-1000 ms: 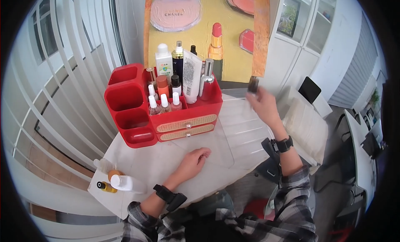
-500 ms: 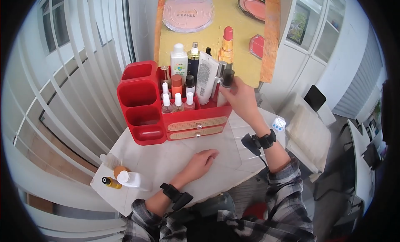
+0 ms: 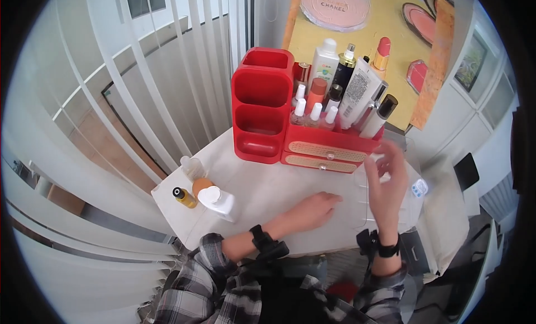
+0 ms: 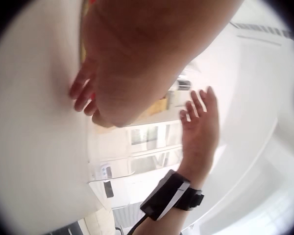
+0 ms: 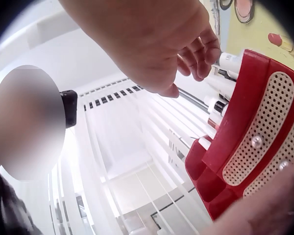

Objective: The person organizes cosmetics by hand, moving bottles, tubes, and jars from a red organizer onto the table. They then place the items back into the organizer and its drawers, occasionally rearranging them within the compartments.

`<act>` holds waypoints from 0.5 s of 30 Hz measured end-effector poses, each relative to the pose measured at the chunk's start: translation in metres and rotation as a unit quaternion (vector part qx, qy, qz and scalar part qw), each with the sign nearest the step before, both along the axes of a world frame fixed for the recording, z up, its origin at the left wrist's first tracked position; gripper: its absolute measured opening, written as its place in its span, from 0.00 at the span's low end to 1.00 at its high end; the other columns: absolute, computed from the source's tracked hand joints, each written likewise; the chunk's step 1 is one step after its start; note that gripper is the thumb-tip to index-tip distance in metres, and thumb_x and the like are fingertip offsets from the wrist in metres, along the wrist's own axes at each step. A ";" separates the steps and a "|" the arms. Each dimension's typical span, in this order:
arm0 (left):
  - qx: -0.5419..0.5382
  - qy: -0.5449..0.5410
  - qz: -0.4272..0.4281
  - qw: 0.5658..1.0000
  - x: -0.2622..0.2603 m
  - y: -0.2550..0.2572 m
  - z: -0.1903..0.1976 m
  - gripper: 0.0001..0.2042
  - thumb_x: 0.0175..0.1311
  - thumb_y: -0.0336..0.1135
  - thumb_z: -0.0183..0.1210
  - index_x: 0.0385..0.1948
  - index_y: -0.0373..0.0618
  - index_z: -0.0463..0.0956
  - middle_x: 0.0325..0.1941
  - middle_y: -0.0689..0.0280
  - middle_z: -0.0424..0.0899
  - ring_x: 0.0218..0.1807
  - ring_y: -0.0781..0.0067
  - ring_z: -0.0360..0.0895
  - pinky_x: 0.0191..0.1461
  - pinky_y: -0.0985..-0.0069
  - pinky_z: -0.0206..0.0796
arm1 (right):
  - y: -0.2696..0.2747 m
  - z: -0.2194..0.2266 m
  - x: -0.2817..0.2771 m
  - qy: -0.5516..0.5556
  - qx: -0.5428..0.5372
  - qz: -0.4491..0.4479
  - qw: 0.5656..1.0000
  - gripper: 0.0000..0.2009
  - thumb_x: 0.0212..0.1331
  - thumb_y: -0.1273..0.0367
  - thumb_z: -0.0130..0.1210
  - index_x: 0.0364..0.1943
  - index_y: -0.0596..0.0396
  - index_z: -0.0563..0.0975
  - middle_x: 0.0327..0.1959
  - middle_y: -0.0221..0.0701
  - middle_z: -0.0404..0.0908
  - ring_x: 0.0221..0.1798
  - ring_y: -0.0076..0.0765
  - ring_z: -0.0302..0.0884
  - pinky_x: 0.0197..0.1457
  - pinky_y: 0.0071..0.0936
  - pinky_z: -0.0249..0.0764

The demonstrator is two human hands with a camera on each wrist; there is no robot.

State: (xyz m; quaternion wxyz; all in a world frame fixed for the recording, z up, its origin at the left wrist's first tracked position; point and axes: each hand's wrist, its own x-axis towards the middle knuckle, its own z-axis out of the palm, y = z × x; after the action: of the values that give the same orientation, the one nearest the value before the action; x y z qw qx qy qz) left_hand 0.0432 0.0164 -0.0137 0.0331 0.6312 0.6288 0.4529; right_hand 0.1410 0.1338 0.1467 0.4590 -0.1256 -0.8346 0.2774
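Note:
A red cosmetics organizer (image 3: 329, 137) stands on the white table, its right side filled with bottles and tubes. At its right end leans a pale bottle with a black cap (image 3: 379, 114), beside a silver-capped bottle and a white tube (image 3: 360, 95). Just in front of that end, my right hand (image 3: 386, 179) is lifted off the bottle, its fingers loosely bent around nothing. In the left wrist view the right hand (image 4: 201, 129) shows spread fingers. My left hand (image 3: 312, 210) rests on the table before the drawers, fingers relaxed and holding nothing.
On the table's left corner stand a white bottle (image 3: 218, 201), a small yellow bottle with a black cap (image 3: 184, 197) and a clear container (image 3: 194, 168). A painted makeup board (image 3: 385, 20) rises behind the organizer. Vertical blinds (image 3: 134, 101) line the left side.
The right hand has brought the black-capped bottle to the organizer's right end, let go of it and drawn back toward me. The head view has turned left; the left hand stays on the table.

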 end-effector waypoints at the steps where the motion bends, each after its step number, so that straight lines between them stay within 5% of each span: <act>1: -0.004 0.000 0.004 1.000 0.006 -0.010 0.017 0.16 0.68 0.26 0.55 0.56 0.36 0.75 0.52 0.48 0.83 0.53 0.47 0.81 0.60 0.59 0.73 | -0.003 -0.009 0.006 0.000 -0.004 0.004 1.000 0.19 0.61 0.72 0.66 0.56 0.59 0.78 0.40 0.29 0.83 0.31 0.23 0.74 0.36 0.22 0.70; 3: -0.054 -0.022 -0.005 0.998 0.022 -0.042 0.053 0.16 0.67 0.26 0.57 0.56 0.36 0.76 0.52 0.50 0.84 0.53 0.48 0.82 0.60 0.59 0.74 | -0.006 -0.033 0.014 -0.017 -0.088 0.017 0.996 0.15 0.64 0.74 0.63 0.53 0.59 0.78 0.37 0.27 0.83 0.28 0.20 0.73 0.33 0.20 0.69; 7: 0.060 0.025 0.047 0.997 0.032 -0.130 0.087 0.17 0.61 0.26 0.62 0.53 0.36 0.77 0.49 0.53 0.84 0.53 0.51 0.81 0.60 0.61 0.75 | -0.016 -0.087 0.027 -0.064 -0.129 0.047 0.988 0.13 0.64 0.74 0.62 0.51 0.58 0.78 0.33 0.28 0.83 0.26 0.20 0.73 0.30 0.20 0.69; 9: 0.094 0.070 0.215 0.969 0.033 -0.173 0.093 0.22 0.56 0.29 0.69 0.54 0.36 0.76 0.50 0.55 0.84 0.54 0.51 0.81 0.60 0.59 0.74 | -0.028 -0.107 0.029 -0.116 -0.158 0.081 0.977 0.12 0.65 0.74 0.62 0.51 0.57 0.78 0.32 0.29 0.82 0.26 0.21 0.74 0.30 0.21 0.71; 11: 0.146 0.123 0.406 0.894 0.028 -0.208 0.073 0.33 0.52 0.32 0.73 0.62 0.38 0.72 0.62 0.51 0.79 0.63 0.50 0.77 0.64 0.58 0.70 | -0.037 -0.123 0.027 -0.124 -0.191 0.101 0.969 0.11 0.66 0.74 0.61 0.51 0.57 0.78 0.30 0.27 0.82 0.26 0.18 0.73 0.30 0.20 0.70; 15: 0.129 0.054 0.491 0.860 0.023 -0.213 0.073 0.40 0.54 0.29 0.69 0.72 0.39 0.60 0.72 0.51 0.69 0.73 0.53 0.67 0.74 0.56 0.59 | -0.039 -0.151 0.018 -0.143 -0.211 0.135 0.957 0.10 0.67 0.74 0.60 0.50 0.57 0.79 0.27 0.25 0.81 0.26 0.15 0.72 0.29 0.19 0.69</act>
State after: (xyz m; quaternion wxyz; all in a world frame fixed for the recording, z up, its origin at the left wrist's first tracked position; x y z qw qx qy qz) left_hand 0.0661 -0.1964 0.0597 -0.3094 0.2631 0.7938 0.4528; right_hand 0.1591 0.0950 -0.0045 0.2559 -0.1438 -0.8231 0.4862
